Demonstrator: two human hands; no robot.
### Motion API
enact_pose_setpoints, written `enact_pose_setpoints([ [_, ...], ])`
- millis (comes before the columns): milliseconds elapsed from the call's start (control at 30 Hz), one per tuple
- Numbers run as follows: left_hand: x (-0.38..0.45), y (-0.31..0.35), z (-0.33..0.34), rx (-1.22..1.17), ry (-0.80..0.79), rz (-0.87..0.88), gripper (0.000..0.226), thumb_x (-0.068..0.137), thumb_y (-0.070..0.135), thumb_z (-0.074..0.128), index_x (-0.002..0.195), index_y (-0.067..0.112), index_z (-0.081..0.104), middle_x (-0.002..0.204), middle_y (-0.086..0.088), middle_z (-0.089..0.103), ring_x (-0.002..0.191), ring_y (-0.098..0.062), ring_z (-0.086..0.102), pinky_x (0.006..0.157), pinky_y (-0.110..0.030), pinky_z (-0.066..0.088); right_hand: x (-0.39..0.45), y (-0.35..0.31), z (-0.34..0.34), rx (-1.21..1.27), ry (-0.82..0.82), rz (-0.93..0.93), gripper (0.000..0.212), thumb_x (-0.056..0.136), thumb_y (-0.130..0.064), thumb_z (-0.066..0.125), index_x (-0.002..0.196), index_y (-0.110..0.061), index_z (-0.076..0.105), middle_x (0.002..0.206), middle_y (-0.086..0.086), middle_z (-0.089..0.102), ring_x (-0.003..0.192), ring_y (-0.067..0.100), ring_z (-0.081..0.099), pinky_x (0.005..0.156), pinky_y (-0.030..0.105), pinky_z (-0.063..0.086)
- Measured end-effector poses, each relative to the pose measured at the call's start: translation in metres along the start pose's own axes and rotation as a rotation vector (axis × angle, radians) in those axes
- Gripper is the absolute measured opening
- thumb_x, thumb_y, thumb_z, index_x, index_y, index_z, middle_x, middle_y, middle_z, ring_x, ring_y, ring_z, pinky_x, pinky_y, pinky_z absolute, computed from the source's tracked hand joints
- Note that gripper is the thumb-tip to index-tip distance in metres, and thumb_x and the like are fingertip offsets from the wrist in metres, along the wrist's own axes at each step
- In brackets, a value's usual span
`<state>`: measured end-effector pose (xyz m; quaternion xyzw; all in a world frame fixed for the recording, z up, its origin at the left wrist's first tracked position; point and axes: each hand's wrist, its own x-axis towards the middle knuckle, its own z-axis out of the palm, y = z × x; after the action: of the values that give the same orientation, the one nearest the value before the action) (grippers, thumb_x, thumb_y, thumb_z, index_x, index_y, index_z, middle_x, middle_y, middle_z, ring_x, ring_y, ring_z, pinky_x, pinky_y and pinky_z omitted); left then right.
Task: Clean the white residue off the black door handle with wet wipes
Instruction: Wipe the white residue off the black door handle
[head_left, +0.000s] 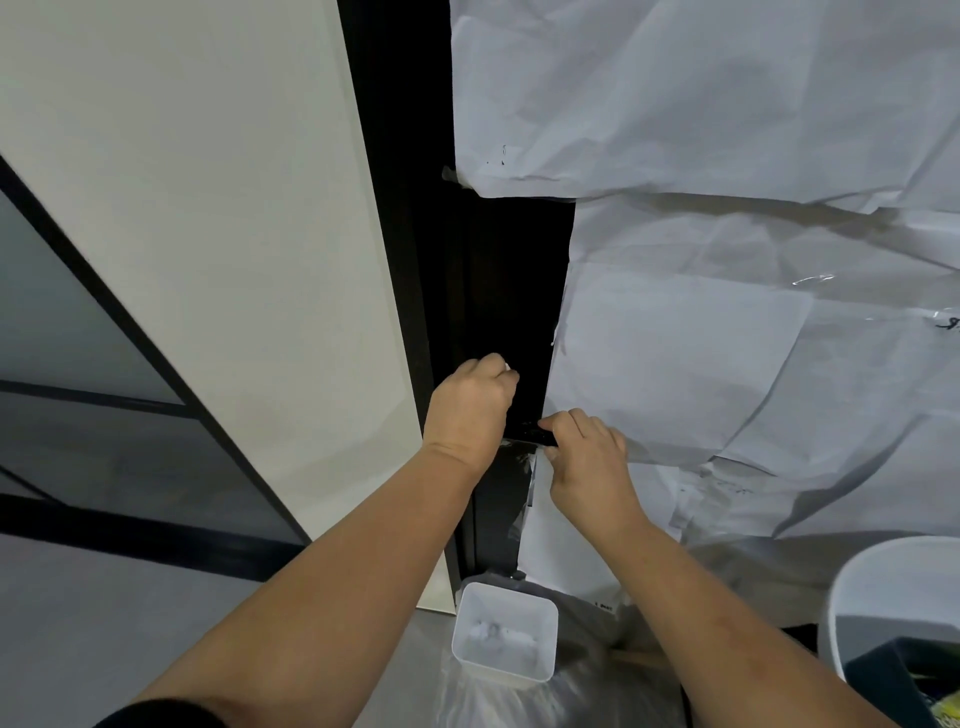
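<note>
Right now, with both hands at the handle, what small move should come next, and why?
Probably draw the right hand along the black door handle toward the left hand. The right hand's fingers curl around the handle's outer end, a bit of white wipe shows at the left hand's fingertips, and pale streaks remain on the bar between the hands.

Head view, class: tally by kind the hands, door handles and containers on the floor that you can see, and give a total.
Hands: 2, left hand and right hand
Black door handle: 1
Containers on the floor: 2, small white bin and large white bucket
Total: 5
</note>
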<state>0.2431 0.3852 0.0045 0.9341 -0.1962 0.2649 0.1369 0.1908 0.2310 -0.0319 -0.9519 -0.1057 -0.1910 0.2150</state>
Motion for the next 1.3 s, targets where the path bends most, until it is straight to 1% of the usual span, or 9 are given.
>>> enact_pose_setpoints([
  [233, -0.002, -0.007, -0.008, 0.058, -0.049, 0.293, 0.041, 0.047, -0.008, 0.086, 0.084, 0.007, 0.076, 0.088, -0.003, 0.069, 0.071, -0.023, 0.062, 0.05, -0.03, 0.054, 0.0, -0.001, -0.005, -0.005, -0.064, 0.008, 0.033, 0.082, -0.001, 0.061, 0.11, -0.017, 0.058, 0.097, -0.001, 0.057, 0.089, 0.024, 0.054, 0.08, 0.036, 0.034],
  [433, -0.071, -0.012, -0.008, -0.047, 0.128, 0.057, 0.056, 0.066, -0.015, 0.07, 0.115, 0.012, 0.069, 0.098, -0.005, 0.064, 0.081, -0.024, 0.054, 0.068, -0.033, 0.049, 0.0, -0.003, -0.008, 0.011, -0.057, 0.011, 0.028, 0.085, -0.002, 0.059, 0.108, -0.018, 0.059, 0.095, -0.001, 0.058, 0.089, 0.024, 0.054, 0.079, 0.034, 0.031],
  [567, -0.108, -0.036, -0.009, 0.002, 0.164, 0.011, 0.044, 0.075, -0.011, 0.064, 0.112, 0.011, 0.071, 0.095, -0.006, 0.063, 0.08, -0.025, 0.05, 0.065, -0.038, 0.049, -0.001, -0.003, -0.006, 0.018, -0.044, 0.025, 0.03, 0.082, -0.001, 0.063, 0.109, -0.016, 0.06, 0.097, 0.0, 0.06, 0.089, 0.026, 0.055, 0.082, 0.038, 0.035],
  [700, -0.081, -0.049, -0.035, 0.032, 0.335, -0.028, 0.032, 0.085, -0.006, 0.059, 0.111, 0.007, 0.071, 0.092, -0.011, 0.063, 0.08, -0.025, 0.049, 0.07, -0.032, 0.048, -0.001, -0.005, -0.006, 0.013, -0.037, 0.035, 0.031, 0.081, 0.0, 0.064, 0.107, -0.016, 0.06, 0.096, 0.001, 0.06, 0.088, 0.027, 0.056, 0.08, 0.038, 0.035],
  [800, -0.048, -0.051, -0.049, 0.042, 0.352, -0.029, 0.014, 0.095, 0.02, 0.061, 0.098, 0.025, 0.073, 0.089, -0.002, 0.063, 0.083, -0.019, 0.052, 0.075, -0.032, 0.048, -0.001, -0.006, -0.007, 0.017, -0.035, 0.041, 0.03, 0.083, 0.0, 0.063, 0.108, -0.016, 0.06, 0.097, 0.001, 0.06, 0.089, 0.027, 0.055, 0.081, 0.038, 0.036],
  [900, -0.026, -0.048, -0.05, 0.008, 0.382, -0.061, 0.017, 0.095, 0.047, 0.054, 0.083, 0.04, 0.064, 0.086, 0.011, 0.061, 0.084, -0.006, 0.054, 0.079, -0.031, 0.049, -0.002, -0.007, -0.007, 0.022, -0.027, 0.038, 0.03, 0.083, 0.001, 0.062, 0.107, -0.016, 0.06, 0.095, 0.001, 0.059, 0.088, 0.027, 0.055, 0.081, 0.039, 0.036],
  [1033, -0.025, -0.054, -0.033, -0.023, 0.418, -0.066, 0.013, 0.089, 0.012, 0.063, 0.094, 0.008, 0.074, 0.088, -0.007, 0.067, 0.08, -0.022, 0.064, 0.072, -0.03, 0.057, -0.002, -0.006, -0.006, 0.007, -0.034, 0.048, 0.03, 0.083, -0.001, 0.062, 0.107, -0.017, 0.059, 0.095, -0.001, 0.058, 0.089, 0.026, 0.055, 0.083, 0.04, 0.037],
  [1200, -0.068, -0.059, 0.0, -0.088, 0.162, -0.133, 0.02, 0.076, -0.001, 0.078, 0.093, 0.008, 0.074, 0.086, -0.006, 0.065, 0.077, -0.024, 0.064, 0.064, -0.036, 0.058, -0.002, -0.006, -0.006, 0.013, -0.034, 0.039, 0.03, 0.083, -0.001, 0.063, 0.107, -0.018, 0.059, 0.096, -0.001, 0.059, 0.09, 0.026, 0.055, 0.082, 0.041, 0.038],
  [1300, -0.06, -0.045, -0.015, -0.154, 0.281, -0.144, 0.016, 0.082, 0.004, 0.075, 0.098, 0.007, 0.073, 0.089, -0.006, 0.066, 0.084, -0.021, 0.063, 0.076, -0.032, 0.057, -0.002, -0.005, -0.006, 0.012, -0.024, 0.036, 0.029, 0.083, -0.001, 0.063, 0.107, -0.017, 0.059, 0.096, -0.002, 0.059, 0.089, 0.026, 0.055, 0.082, 0.04, 0.038],
])
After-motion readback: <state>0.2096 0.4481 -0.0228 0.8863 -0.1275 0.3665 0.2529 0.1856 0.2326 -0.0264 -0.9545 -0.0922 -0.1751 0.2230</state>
